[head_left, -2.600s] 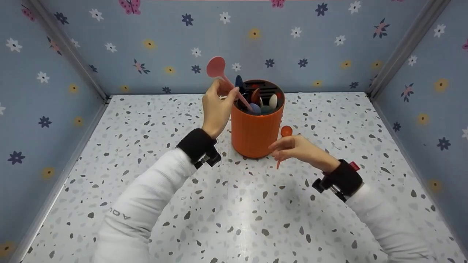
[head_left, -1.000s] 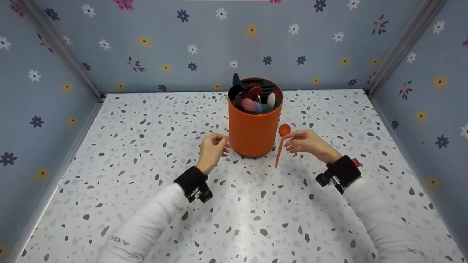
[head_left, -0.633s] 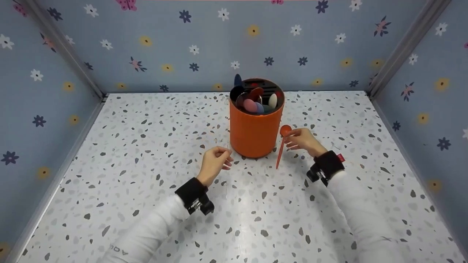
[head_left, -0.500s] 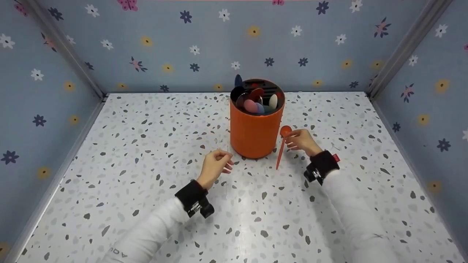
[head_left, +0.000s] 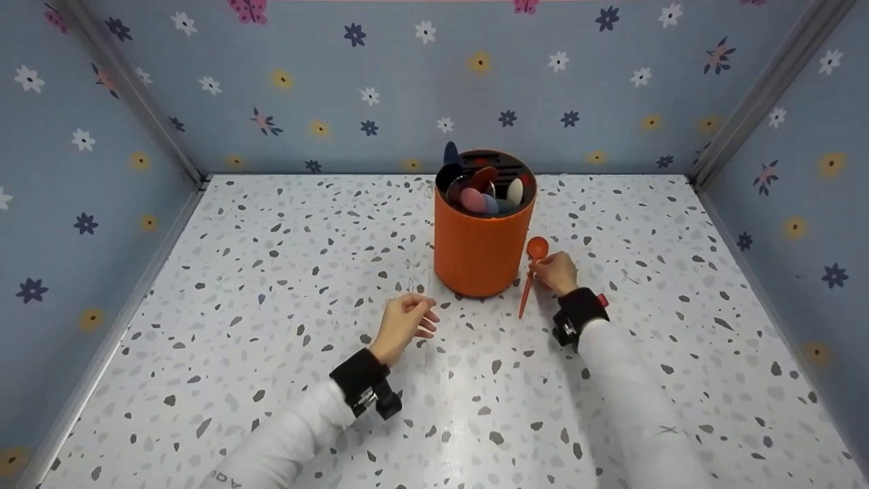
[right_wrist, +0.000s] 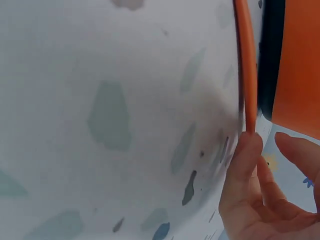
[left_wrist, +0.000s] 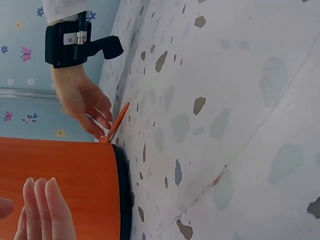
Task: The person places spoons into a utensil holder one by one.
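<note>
An orange spoon [head_left: 538,248] lies on the speckled table, right beside the orange utensil holder [head_left: 478,258]. Over the neck of the spoon is my right hand [head_left: 558,273]. In the right wrist view its fingertips touch the orange handle [right_wrist: 246,75], while the thumb stays apart from it. My left hand [head_left: 400,322] hovers in front of the holder, left of centre, fingers loosely bent and holding nothing. Out of the holder's top poke a pink spoon [head_left: 473,200], a white utensil head [head_left: 516,191] and several darker ones.
Flower-patterned panels [head_left: 421,81] close off the back and both sides of the white speckled table [head_left: 305,272]. The holder stands near the back panel. Slots show in its black top insert [head_left: 499,163].
The pink utensil went from my left hand into the holder, and that hand came down toward me. My right hand let the orange spoon lie, drew back, then came to its neck again.
</note>
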A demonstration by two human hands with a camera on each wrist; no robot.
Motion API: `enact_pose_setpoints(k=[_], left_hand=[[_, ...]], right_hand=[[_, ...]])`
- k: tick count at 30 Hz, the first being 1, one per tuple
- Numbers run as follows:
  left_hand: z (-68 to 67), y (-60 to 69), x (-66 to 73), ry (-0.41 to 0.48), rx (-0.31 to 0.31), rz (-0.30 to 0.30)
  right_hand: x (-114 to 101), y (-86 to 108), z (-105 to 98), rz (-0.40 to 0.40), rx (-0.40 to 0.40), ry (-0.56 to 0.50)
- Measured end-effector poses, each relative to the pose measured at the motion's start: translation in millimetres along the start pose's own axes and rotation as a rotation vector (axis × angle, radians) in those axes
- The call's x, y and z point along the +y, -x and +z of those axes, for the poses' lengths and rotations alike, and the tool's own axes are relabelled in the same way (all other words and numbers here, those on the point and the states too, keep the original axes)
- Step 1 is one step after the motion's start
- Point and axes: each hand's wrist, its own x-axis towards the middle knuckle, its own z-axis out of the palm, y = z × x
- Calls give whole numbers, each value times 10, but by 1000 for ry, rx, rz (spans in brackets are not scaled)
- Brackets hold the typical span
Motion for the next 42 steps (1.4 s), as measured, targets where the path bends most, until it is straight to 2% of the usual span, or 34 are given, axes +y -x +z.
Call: enact_pose_setpoints(k=[2, 4, 7, 9, 12, 13, 16, 18, 23, 26, 28, 31, 36, 38, 42], left_hand=[[4, 0, -17, -1, -1, -4], [10, 0, -34, -3, -3, -13], [21, 3, -53, -11, -5, -26], [30, 3, -66, -13, -9, -24], [47, 1, -82, -11, -17, -36], [50, 3, -85, -13, -20, -39], [55, 7, -93, -21, -25, -58], [56, 11, -98, -30, -33, -60], [60, 6, -119, -32, -64, -62], [61, 7, -124, -28, -75, -69], [64, 8, -125, -28, -82, -73], [76, 6, -124, -38, -85, -77], [113, 0, -120, -46, -98, -84], [136, 0, -114, -46, -109, -88], [191, -2, -109, -56, -138, -90]], right_hand=[[565, -478, 162, -32, 39, 36], [978, -856, 296, -21, 72, 81], [1038, -928, 343, 8, 67, 110], [909, -829, 313, 45, 44, 118], [814, -724, 288, -3, 62, 89], [765, -686, 268, 17, 50, 90], [702, -622, 279, 8, 74, 29], [454, -436, 217, 126, 22, -3], [-364, 279, -71, 340, -103, -166], [-610, 555, -224, 360, -168, -285], [-653, 654, -299, 336, -213, -362], [-728, 792, -376, 297, -239, -393], [-571, 783, -437, 200, -310, -489], [-537, 785, -452, 185, -323, -516], [-623, 875, -468, 214, -312, -524]])
